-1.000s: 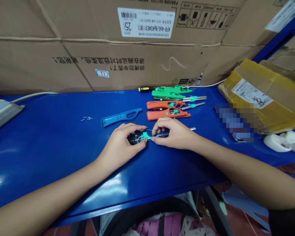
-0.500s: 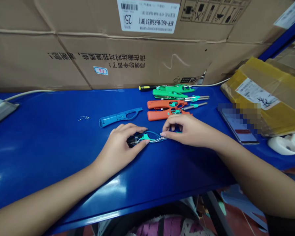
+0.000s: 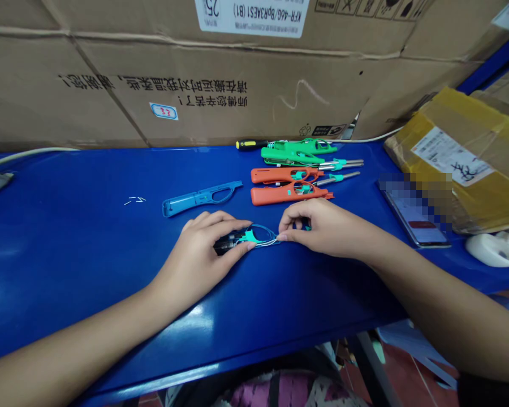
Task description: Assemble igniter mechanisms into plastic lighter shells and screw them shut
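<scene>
On the blue table lies an opened blue lighter body [image 3: 263, 230] with a turquoise trigger and white wires showing. My left hand [image 3: 199, 249] grips its handle end between thumb and fingers. At the other end, thumb and forefinger of my right hand [image 3: 309, 229] are pinched on the wires near the neck; the part under that palm is mostly hidden. A separate blue shell half [image 3: 201, 198] rests just behind my left hand. Two orange lighter bodies [image 3: 280, 195] and green ones [image 3: 294, 152] lie behind my right hand, with metal tubes pointing right.
A black and yellow screwdriver [image 3: 250, 145] lies at the back by a large cardboard box [image 3: 173, 68]. Small white pins [image 3: 134, 200] are at the left. To the right are a phone [image 3: 415, 217], a yellow-taped package [image 3: 462, 158] and a white object [image 3: 494, 249].
The view has shifted slightly. My right fingertips have moved a little along the wires at the neck, while my left hand keeps its hold.
</scene>
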`<state>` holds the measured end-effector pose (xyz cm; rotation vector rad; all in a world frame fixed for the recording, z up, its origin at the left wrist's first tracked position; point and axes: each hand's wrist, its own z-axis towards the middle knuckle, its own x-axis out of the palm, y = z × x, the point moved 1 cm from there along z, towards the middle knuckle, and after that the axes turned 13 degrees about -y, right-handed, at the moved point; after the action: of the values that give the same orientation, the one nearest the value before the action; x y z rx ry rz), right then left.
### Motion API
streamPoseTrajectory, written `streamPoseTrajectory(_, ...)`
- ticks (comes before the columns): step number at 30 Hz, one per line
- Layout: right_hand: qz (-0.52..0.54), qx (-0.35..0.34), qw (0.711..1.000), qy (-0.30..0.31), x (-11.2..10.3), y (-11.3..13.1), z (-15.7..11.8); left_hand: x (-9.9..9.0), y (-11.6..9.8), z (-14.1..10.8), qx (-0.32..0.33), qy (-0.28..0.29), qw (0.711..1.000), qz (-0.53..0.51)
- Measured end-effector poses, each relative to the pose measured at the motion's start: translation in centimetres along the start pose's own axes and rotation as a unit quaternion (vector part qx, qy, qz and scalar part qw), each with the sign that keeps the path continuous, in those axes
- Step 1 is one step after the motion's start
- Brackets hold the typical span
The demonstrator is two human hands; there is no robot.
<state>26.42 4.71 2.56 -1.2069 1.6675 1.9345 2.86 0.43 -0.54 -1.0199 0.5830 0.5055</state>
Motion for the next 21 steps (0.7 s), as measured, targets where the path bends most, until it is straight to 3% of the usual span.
streamPoseTrajectory(4,0.003,-0.035,0.999,0.023,-0.4,-0.5,0.1,0.1,0.0,0.0,0.002,-0.003,1.0,-0.002)
streamPoseTrajectory(10,0.037,-0.128,0.99,-0.044,0.9,-0.2,0.2,0.0,0.1,0.1,0.002,-0.012,1.0,-0.014)
streamPoseTrajectory(14,0.019,-0.15,0.986,-0.07,1.6,0.0,0.3,0.0,0.1,0.0,0.006,-0.012,1.0,-0.013)
streamPoseTrajectory(21,0.008,-0.159,0.986,-0.057,1.4,0.2,0.3,0.0,0.0,0.0,0.01,-0.01,1.0,-0.005)
